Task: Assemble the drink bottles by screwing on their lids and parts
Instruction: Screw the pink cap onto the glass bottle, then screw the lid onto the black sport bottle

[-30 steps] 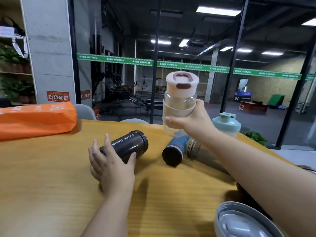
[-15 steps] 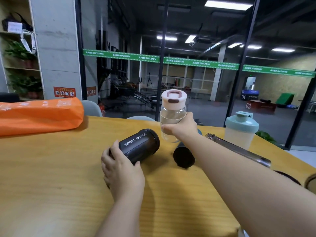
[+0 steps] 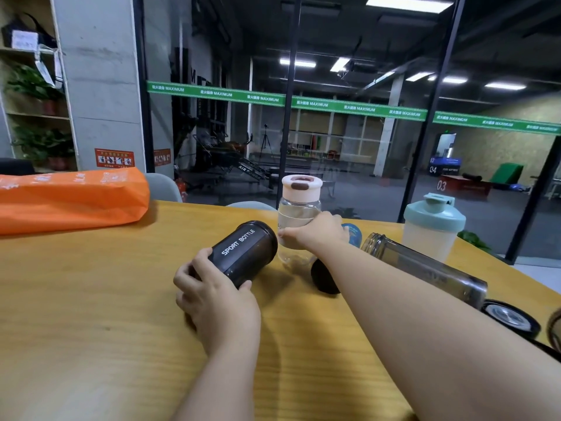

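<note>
Head view: my right hand (image 3: 315,235) lowering clear bottle (image 3: 299,220), lid (image 3: 301,186) already on, from up in the air a second ago down to surface (image 3: 91,299), fingers clamped round its body. Base looking at or just above surface, between black bottle (image 3: 243,253) and dark flask (image 3: 326,276). My left hand (image 3: 218,302) gripping black bottle's near end, lying on its side, uncapped. Judging capped one finished; black one next.

Left hand (image 3: 217,302) curled, its grip closed; right arm extended forward, right hand (image 3: 315,235) likewise closed.
</note>
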